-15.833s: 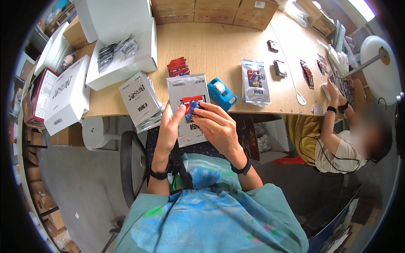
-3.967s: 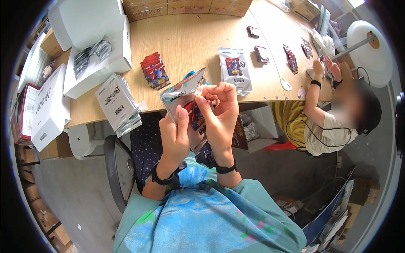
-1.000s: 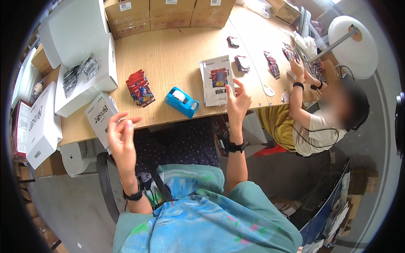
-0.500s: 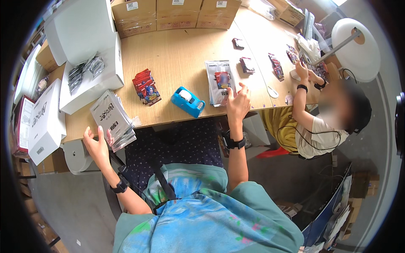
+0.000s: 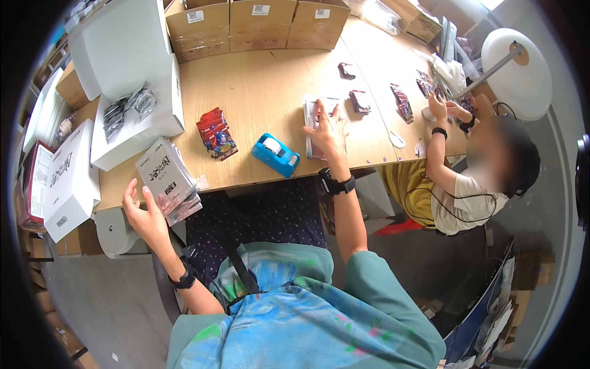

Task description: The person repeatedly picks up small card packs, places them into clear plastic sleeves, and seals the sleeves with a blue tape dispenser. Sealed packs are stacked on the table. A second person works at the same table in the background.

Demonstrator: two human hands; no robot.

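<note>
My right hand lies over a stack of silver-grey pouches on the table, fingers spread. The palm hides most of the stack, and whether it touches the top pouch is hard to tell. Beside the near left table edge, my left hand holds nothing, its thumb and fingers apart. Close by it is another pile of silver printed pouches, its lower end fanned and overhanging the edge. Between the hands sit a blue tape dispenser and a fanned pile of red packets.
An open white box holding dark pouches stands at the left, near a closed white box. Brown cartons line the back. Small card stacks and a white spoon-shaped piece lie rightward, where a co-worker handles packets.
My right hand has moved from the right edge of the pouch stack to over it, covering the red packet on top. My left hand stays beside its pile, open.
</note>
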